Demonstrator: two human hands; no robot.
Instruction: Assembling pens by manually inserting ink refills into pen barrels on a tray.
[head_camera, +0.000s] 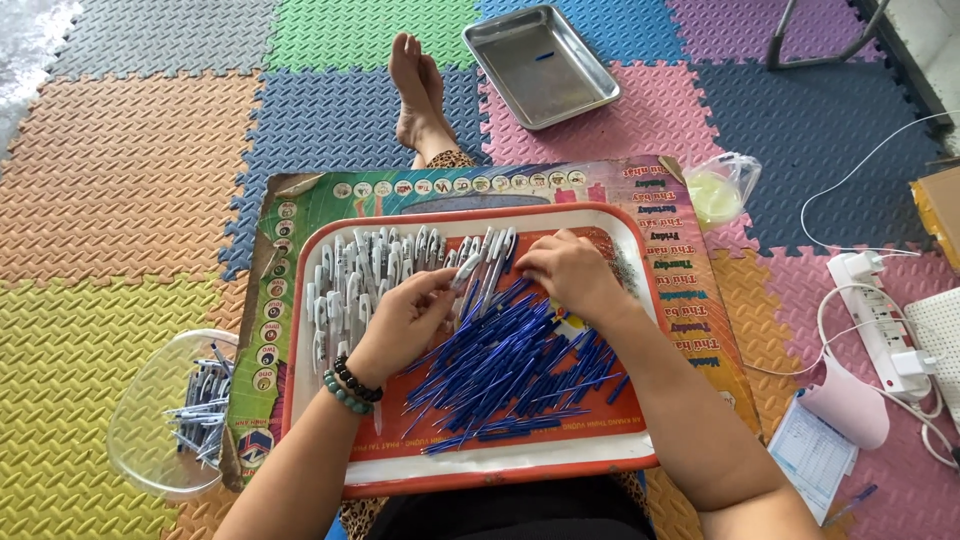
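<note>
Left hand (405, 318): I see it pinching a white barrel (465, 272) over the tray (500, 462).
Right hand (572, 272): curled onto the blue refills (510, 365); grip I can't tell.

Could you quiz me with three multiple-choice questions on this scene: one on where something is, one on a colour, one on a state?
1. Where does the metal tray lie?
A. on the foam mat beyond the lap tray
B. inside the clear bowl
C. on the power strip

2. What colour are the thin refills heaped on the lap tray?
A. red
B. blue
C. green

3. What is the left hand doing?
A. resting flat on the floor
B. pinching a white pen barrel
C. hanging empty above the tray

Answers: 1 A, it sits on the mat near the feet. 2 B, the heap is plainly blue. 3 B, its fingertips grip a white pen barrel.
</note>
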